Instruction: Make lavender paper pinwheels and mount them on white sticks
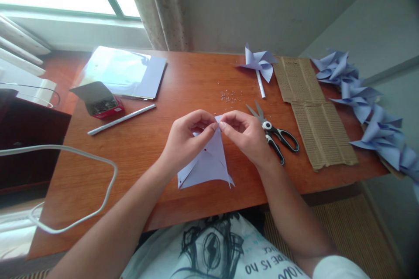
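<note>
A light violet sheet of paper (207,168) with cut slits and small punched holes hangs between my hands over the near part of the table. My left hand (193,135) pinches its upper corner between thumb and forefinger. Right beside it, my right hand (244,133) pinches the same corner, the fingertips of both hands almost touching. Black-handled scissors (270,127) lie partly spread just right of my right hand. Beyond my hands, tiny bits (231,96) are scattered on the wood.
A finished paper pinwheel (258,62) on a white stick lies at the back, near corrugated cardboard (322,130). Several more pinwheels (376,122) line the right edge. Left are a rolled paper stick (121,119), an open red box (109,109), a stack of sheets (153,76) and a white cable (111,183).
</note>
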Motion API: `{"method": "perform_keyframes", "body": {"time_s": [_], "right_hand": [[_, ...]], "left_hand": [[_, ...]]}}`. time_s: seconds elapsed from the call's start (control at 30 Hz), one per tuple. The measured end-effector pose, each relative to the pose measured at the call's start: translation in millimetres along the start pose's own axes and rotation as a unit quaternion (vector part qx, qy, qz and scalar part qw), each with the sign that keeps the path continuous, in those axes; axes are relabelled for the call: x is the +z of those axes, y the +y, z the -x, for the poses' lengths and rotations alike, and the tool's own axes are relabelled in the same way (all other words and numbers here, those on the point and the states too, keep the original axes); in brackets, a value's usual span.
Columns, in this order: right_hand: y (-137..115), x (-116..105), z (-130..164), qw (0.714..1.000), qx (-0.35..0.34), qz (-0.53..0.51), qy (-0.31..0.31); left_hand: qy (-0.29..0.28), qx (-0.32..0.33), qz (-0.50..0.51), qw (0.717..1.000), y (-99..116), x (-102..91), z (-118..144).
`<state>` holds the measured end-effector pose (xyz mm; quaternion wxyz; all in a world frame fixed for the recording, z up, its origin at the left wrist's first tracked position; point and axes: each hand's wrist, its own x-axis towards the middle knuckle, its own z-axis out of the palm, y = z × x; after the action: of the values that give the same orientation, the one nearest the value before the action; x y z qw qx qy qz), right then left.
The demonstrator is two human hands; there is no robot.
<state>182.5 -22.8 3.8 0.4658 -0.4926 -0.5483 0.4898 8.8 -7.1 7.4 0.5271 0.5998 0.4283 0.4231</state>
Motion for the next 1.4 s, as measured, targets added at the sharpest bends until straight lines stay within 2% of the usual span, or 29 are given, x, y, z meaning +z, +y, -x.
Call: {"method": "perform_keyframes", "body": {"time_s": [0.17, 0.27, 0.37, 0.43, 0.53, 0.67, 0.8, 0.87, 0.9, 0.97, 1.03, 1.1, 1.17, 1.27, 1.4], "right_hand": [[-4.5, -2.9, 0.2, 1.0, -0.01, 0.021, 0.002], [-9.8, -22.6, 8.0, 0.99, -0.032, 0.136, 0.033], [-8.8, -60.6, 26.8, 0.935, -0.024, 0.342, 0.089], [-3.9, -88.6, 44.5, 0.891, 0.002, 0.437, 0.126], [5.1, -117.5, 71.6, 0.846, 0.043, 0.519, 0.112], [12.5, -120.2, 89.5, 0.823, 0.066, 0.56, 0.063], [14.8, -110.9, 82.4, 0.808, 0.089, 0.576, 0.083], [15.3, -111.2, 77.2, 0.816, 0.098, 0.56, 0.105], [15.6, -112.2, 75.5, 0.83, 0.101, 0.536, 0.115], [15.8, -114.0, 74.1, 0.879, 0.102, 0.444, 0.14], [14.7, -112.9, 74.3, 0.936, 0.09, 0.303, 0.154], [11.4, -107.9, 74.5, 0.971, 0.074, 0.167, 0.155], [5.7, -100.1, 73.9, 0.984, 0.057, 0.081, 0.15], [-4.7, -86.0, 71.6, 0.989, 0.027, 0.025, 0.141], [-13.4, -63.9, 66.2, 0.995, 0.005, 0.067, 0.079]], "left_hand": [[0.006, -0.002, -0.012, 1.0, 0.9, -0.6, -0.2], [0.009, -0.004, -0.013, 1.0, 0.8, -1.5, -0.4], [0.012, -0.003, -0.014, 1.0, 1.1, -2.2, -0.6], [0.013, -0.001, -0.016, 1.0, 1.3, -2.5, -0.6], [0.011, 0.003, -0.019, 1.0, 1.0, -2.9, -0.6], [0.006, 0.005, -0.012, 1.0, -0.6, -3.0, -0.9], [0.005, 0.005, -0.003, 1.0, -1.5, -2.0, -0.9], [0.005, 0.006, 0.0, 1.0, -0.8, -1.5, -0.9], [0.005, 0.007, 0.002, 1.0, -0.2, -1.4, -0.9], [0.005, 0.011, 0.004, 1.0, 1.4, -1.6, -1.1], [0.005, 0.014, 0.005, 1.0, 3.1, -2.0, -1.1], [0.008, 0.011, 0.01, 1.0, 4.6, -2.5, -1.1], [0.01, 0.007, 0.016, 1.0, 5.3, -2.7, -0.9], [0.012, 0.006, 0.022, 1.0, 5.2, -2.7, -0.5], [0.013, 0.004, 0.024, 1.0, 5.2, -2.4, -0.5]]}}
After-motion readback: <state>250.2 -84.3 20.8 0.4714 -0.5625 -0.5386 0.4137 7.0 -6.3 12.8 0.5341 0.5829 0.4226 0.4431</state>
